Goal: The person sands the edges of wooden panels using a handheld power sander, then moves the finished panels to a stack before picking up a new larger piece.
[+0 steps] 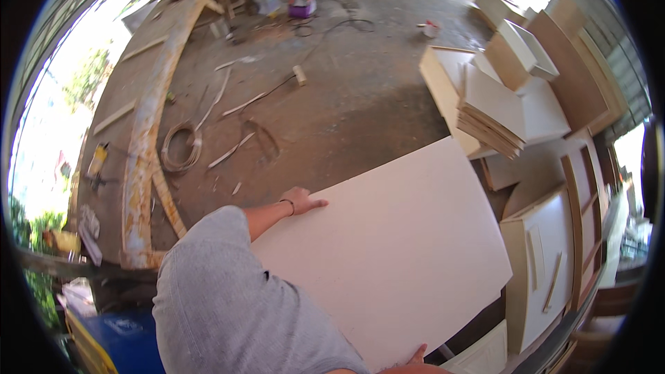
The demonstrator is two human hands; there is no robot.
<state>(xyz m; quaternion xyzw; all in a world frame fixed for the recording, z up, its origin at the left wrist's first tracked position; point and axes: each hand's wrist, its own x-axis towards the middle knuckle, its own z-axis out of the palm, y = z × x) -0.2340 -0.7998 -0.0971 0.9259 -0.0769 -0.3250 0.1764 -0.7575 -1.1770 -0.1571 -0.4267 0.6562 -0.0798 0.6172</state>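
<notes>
A large white board (395, 249) spans the middle of the view, tilted, its long far edge rising toward the right. My left hand (303, 201) grips that far edge near its left end, the thumb laid on the white face and the other fingers over the edge. A dark band circles the left wrist. At the bottom of the view, my right hand (418, 356) holds the board's near edge. Only a little of it shows; most of its fingers are hidden. My grey shirt (235, 305) covers the board's lower left part.
To the right stand pale cabinet boxes (544, 263) and a stack of panels (492, 111) on a white-faced unit. A coiled hose (181, 147), wood strips and cables lie on the floor. A stained plank (142, 166) runs along the left. A blue box (121, 339) sits lower left.
</notes>
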